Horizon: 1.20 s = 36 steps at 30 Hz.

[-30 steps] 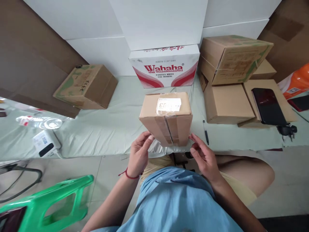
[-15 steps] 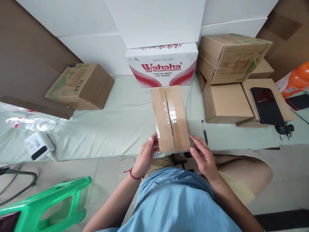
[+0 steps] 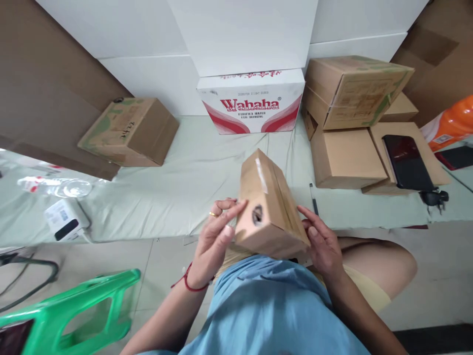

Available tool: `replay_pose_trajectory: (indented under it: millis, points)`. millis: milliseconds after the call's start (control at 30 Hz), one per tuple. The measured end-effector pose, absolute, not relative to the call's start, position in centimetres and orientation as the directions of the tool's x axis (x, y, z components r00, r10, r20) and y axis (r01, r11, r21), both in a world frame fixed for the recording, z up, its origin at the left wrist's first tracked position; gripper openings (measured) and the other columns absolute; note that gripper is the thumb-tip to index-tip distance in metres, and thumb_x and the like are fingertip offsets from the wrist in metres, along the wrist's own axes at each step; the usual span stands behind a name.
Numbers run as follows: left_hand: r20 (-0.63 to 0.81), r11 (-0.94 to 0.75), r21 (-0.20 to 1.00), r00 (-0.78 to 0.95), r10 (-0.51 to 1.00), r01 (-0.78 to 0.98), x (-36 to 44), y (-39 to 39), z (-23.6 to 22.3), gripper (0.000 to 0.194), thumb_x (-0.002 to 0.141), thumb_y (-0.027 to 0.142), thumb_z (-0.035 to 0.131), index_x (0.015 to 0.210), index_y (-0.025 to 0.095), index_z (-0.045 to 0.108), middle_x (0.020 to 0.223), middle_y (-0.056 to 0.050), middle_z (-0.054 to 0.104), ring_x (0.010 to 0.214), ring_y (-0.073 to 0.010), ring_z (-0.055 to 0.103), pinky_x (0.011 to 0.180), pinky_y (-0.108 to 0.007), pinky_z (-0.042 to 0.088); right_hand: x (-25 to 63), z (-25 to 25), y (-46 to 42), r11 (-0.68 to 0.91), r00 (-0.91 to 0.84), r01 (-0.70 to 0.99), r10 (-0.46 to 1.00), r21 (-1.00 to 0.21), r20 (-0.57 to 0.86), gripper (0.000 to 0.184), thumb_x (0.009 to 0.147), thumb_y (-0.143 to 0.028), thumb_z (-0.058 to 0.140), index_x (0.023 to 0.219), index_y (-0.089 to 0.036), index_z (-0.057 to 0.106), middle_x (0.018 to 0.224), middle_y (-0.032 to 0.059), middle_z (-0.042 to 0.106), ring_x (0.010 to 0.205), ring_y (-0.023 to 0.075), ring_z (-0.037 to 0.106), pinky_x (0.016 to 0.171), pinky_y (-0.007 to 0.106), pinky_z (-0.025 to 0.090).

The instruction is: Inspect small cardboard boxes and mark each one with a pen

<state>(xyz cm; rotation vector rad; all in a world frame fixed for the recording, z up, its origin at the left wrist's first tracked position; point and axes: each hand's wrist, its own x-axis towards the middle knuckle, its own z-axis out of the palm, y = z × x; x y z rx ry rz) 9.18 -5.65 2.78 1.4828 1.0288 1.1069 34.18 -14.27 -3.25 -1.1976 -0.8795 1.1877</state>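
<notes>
A brown cardboard box point(image 3: 264, 202) is tilted over at the table's front edge, one long edge turned upward. Clear tape runs along it, and a dark round mark shows on its left face. My left hand point(image 3: 218, 227), with a ring and a red cord at the wrist, rests its fingertips against that left face and steadies the box. On the other side my right hand point(image 3: 322, 241) grips the lower right edge, thumb and fingers bent; some fingertips are hidden behind the box.
A Wahaha water carton point(image 3: 254, 106) stands against the white wall. Stacked boxes point(image 3: 347, 153) are on the right, with a phone point(image 3: 407, 161) and a pen point(image 3: 314, 198) near them. Left are another box point(image 3: 136, 133), a plastic bottle point(image 3: 55, 186), a white charger point(image 3: 66, 221) and a green stool point(image 3: 81, 310).
The box has turned from lying with its taped top facing up to tilting onto an edge, showing its left face. My left hand has moved up along its side.
</notes>
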Motion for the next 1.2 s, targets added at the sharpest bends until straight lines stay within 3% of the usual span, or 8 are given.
replay_pose_trajectory:
  millis: [133,267,500,667,800,900,1000,1200]
  points:
    - [0.224,-0.305,0.946,0.460,0.859,0.109,10.1,-6.4,3.5,0.042,0.104,0.050,0.065,0.142,0.035,0.075,0.131,-0.013,0.062,0.141,-0.0341,0.051,0.126,-0.056,0.039,33.0,-4.6,-14.1,-0.164,0.197,-0.245,0.957,-0.956,-0.215,0.062,0.106,-0.064,0.051,0.148,-0.022,0.067,0.099,0.0086,0.081,0.097,0.0289,0.078,0.085,0.043,0.065]
    - [0.162,-0.224,0.969,0.403,0.901,0.109,10.4,-6.7,3.1,0.037,0.102,0.053,0.068,0.126,0.029,0.082,0.122,-0.014,0.063,0.137,-0.0360,0.054,0.121,-0.055,0.043,32.9,-5.8,-14.4,-0.174,0.235,-0.094,0.953,-0.980,-0.192,0.058,0.106,-0.060,0.055,0.152,-0.025,0.064,0.123,0.0109,0.080,0.114,0.0299,0.076,0.095,0.045,0.064]
    - [-0.262,0.308,0.949,0.366,0.893,-0.072,8.8,-6.8,1.2,0.065,0.096,0.083,0.056,0.114,0.023,0.073,0.125,-0.014,0.070,0.119,-0.0315,0.067,0.100,-0.046,0.059,34.5,-4.2,-14.5,0.007,0.219,0.060,0.975,-0.998,0.020,0.062,0.109,-0.050,0.055,0.166,-0.029,0.046,0.141,0.0117,0.072,0.124,0.0274,0.073,0.106,0.045,0.061]
    - [-0.581,0.660,0.679,0.314,0.751,-0.321,9.4,-7.2,-0.3,0.056,0.084,0.063,0.085,0.122,0.025,0.071,0.119,-0.009,0.076,0.103,-0.0278,0.075,0.085,-0.042,0.065,33.3,-0.8,-14.2,0.302,-0.126,0.268,0.953,-0.915,0.277,0.068,0.109,-0.042,0.058,0.172,-0.036,0.034,0.163,0.0089,0.058,0.153,0.0285,0.053,0.126,0.050,0.046]
    - [-0.656,0.720,0.445,0.354,0.667,-0.533,9.5,-7.1,-1.2,0.047,0.084,0.053,0.085,0.117,0.023,0.073,0.111,-0.009,0.080,0.094,-0.0250,0.078,0.079,-0.037,0.065,32.8,0.0,-13.9,0.385,-0.197,0.264,0.919,-0.884,0.341,0.065,0.108,-0.041,0.058,0.169,-0.033,0.038,0.160,0.0104,0.061,0.150,0.0301,0.056,0.122,0.051,0.051]
    - [-0.628,0.719,0.384,0.407,0.663,-0.579,9.0,-6.6,-1.1,0.049,0.084,0.058,0.082,0.118,0.024,0.073,0.109,-0.009,0.081,0.092,-0.0260,0.078,0.074,-0.037,0.064,34.7,-1.6,-13.3,0.155,0.142,0.403,0.963,-0.902,0.229,0.048,0.109,-0.040,0.056,0.155,-0.028,0.055,0.141,0.0130,0.071,0.117,0.0261,0.074,0.099,0.043,0.062]
    - [-0.583,0.648,0.510,0.327,0.744,-0.565,8.4,-5.9,-0.4,0.046,0.082,0.057,0.084,0.113,0.025,0.073,0.111,-0.008,0.080,0.092,-0.0269,0.077,0.071,-0.037,0.063,38.1,-4.1,-12.6,-0.190,0.434,0.668,0.885,-0.719,0.169,0.043,0.105,-0.050,0.055,0.132,-0.020,0.069,0.113,0.0136,0.075,0.095,0.0269,0.073,0.085,0.042,0.060]
    - [-0.216,0.212,0.961,-0.007,0.976,-0.178,7.4,-4.6,0.8,0.060,0.076,0.048,0.095,0.124,0.025,0.065,0.116,-0.006,0.074,0.105,-0.0234,0.072,0.087,-0.032,0.060,42.3,-6.5,-11.6,-0.483,0.464,0.826,0.875,-0.291,-0.136,0.050,0.100,-0.059,0.057,0.126,-0.017,0.066,0.102,0.0135,0.075,0.087,0.0297,0.072,0.069,0.036,0.047]
